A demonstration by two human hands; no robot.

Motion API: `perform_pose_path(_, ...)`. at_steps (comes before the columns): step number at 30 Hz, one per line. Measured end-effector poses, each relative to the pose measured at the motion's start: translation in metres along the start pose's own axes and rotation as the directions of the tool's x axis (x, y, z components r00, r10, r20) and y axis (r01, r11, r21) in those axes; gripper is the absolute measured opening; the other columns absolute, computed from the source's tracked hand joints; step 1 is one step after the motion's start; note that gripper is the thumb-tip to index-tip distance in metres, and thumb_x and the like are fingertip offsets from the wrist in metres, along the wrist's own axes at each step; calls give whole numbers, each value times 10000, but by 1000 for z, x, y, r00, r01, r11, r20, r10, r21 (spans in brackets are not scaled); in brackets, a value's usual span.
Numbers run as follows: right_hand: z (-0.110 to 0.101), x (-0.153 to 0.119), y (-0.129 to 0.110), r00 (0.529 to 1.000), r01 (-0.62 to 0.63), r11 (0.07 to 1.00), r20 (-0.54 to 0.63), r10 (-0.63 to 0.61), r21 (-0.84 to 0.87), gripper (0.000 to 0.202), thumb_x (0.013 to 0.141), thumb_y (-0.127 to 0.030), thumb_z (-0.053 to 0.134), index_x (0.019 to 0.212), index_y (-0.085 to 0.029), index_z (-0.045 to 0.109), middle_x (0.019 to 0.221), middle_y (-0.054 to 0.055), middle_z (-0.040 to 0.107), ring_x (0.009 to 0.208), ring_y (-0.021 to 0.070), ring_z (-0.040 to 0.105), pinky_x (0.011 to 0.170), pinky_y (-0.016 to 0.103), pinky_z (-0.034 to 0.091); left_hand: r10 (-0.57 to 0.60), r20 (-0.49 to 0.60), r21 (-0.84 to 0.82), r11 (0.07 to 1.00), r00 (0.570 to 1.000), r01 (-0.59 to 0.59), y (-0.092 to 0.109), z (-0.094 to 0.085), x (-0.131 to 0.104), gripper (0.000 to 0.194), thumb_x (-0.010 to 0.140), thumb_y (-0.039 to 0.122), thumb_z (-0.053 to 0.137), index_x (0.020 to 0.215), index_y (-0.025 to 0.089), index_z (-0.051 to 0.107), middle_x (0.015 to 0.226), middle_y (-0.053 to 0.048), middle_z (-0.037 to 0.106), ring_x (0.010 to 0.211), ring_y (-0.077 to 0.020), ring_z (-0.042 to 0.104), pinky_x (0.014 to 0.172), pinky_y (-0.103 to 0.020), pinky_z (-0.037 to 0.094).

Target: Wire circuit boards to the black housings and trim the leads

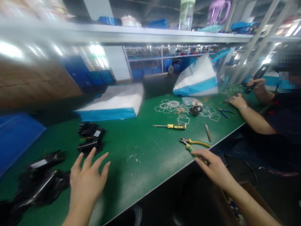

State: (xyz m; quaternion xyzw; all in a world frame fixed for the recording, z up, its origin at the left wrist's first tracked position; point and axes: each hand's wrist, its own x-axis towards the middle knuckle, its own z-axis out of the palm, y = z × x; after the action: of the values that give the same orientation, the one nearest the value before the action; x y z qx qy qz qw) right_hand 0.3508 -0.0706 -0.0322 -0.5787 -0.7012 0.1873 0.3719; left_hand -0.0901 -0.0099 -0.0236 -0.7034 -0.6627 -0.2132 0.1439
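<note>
On a green workbench [145, 150], the left hand [86, 179] hovers open, fingers spread, just near of small black plastic parts [91, 139], seemingly light, rigid and best pinched by their edges, while the empty right hand [211, 164] touches yellow-handled pliers [194, 143] at the near right edge.

1. The bench [145, 157] is green.
2. The screwdriver [169, 126] has a yellow and black handle.
3. The pliers [194, 143] have yellow-green handles.
4. The plastic parts [91, 138] are black.
5. The bag [197, 80] is white with a blue band.
</note>
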Motion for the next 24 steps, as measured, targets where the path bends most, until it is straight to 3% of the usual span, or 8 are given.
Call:
perform_pose_path(2, -19, 46, 15, 982, -97, 993, -169, 85, -62, 257, 913, -334, 484, 1119, -245, 609, 1121, 52, 637, 1002, 182, 622, 895, 315, 500, 118, -52, -14, 993, 992, -119, 30, -3, 3, 408, 907, 398, 420, 1178, 186, 638, 1495, -88, 336, 1427, -321, 153, 1162, -550, 199)
perform_pose_path(5, -35, 124, 43, 944, -291, 920, -237, 231, -262, 419, 869, -265, 525, 1284, -212, 505, 1168, 87, 600, 992, 193, 628, 942, 330, 469, 230, -60, -44, 972, 971, -233, 64, -3, 5, 361, 890, 382, 479, 1154, 208, 653, 1473, -67, 375, 1406, -314, 216, 1155, -524, 250)
perform_pose_path(8, -36, 188, 68, 906, -393, 858, -297, 300, -331, 564, 812, -248, 591, 1352, -168, 450, 1380, 193, 390, 1111, 306, 575, 996, 438, 412, 267, -39, -92, 959, 963, -269, 84, 3, 7, 320, 875, 359, 518, 1134, 237, 663, 1455, -49, 405, 1386, -320, 256, 1123, -532, 311)
perform_pose_path(10, -32, 216, 81, 876, -462, 813, -322, 358, -355, 620, 795, -235, 610, 1383, -185, 419, 1467, 217, 233, 1140, 353, 553, 995, 481, 395, 268, -19, -113, 957, 963, -269, 94, 8, 9, 300, 876, 335, 520, 1126, 258, 666, 1441, -40, 424, 1373, -313, 284, 1101, -527, 355)
perform_pose_path(12, -26, 234, 92, 840, -534, 763, -329, 432, -363, 643, 793, -236, 626, 1396, -207, 404, 1487, 225, 186, 1125, 355, 565, 980, 495, 400, 268, 2, -129, 956, 963, -265, 102, 12, 10, 286, 878, 313, 517, 1118, 275, 668, 1424, -35, 447, 1354, -307, 318, 1073, -521, 399)
perform_pose_path(16, -19, 250, 110, 780, -626, 684, -305, 546, -374, 505, 845, -330, 606, 1308, -169, 485, 1302, 205, 480, 1073, 297, 591, 925, 477, 444, 275, 31, -157, 951, 961, -267, 111, 17, 13, 272, 876, 286, 517, 1100, 286, 673, 1390, -31, 485, 1340, -306, 346, 1025, -516, 459)
perform_pose_path(20, -23, 248, 121, 775, -632, 663, -312, 550, -401, 407, 863, -384, 601, 1196, -155, 549, 1150, 138, 614, 1070, 268, 588, 909, 458, 445, 276, 51, -164, 950, 960, -265, 111, 18, 14, 281, 883, 268, 506, 1114, 284, 665, 1371, -25, 505, 1326, -286, 376, 1026, -485, 471)
perform_pose_path(24, -43, 244, 119, 763, -645, 657, -375, 526, -390, 453, 866, -411, 580, 1198, -105, 546, 1144, 231, 615, 1081, 314, 590, 872, 422, 445, 261, 67, -171, 954, 963, -246, 111, 17, 13, 286, 897, 274, 485, 1123, 277, 659, 1357, -23, 518, 1300, -270, 410, 1015, -459, 483)
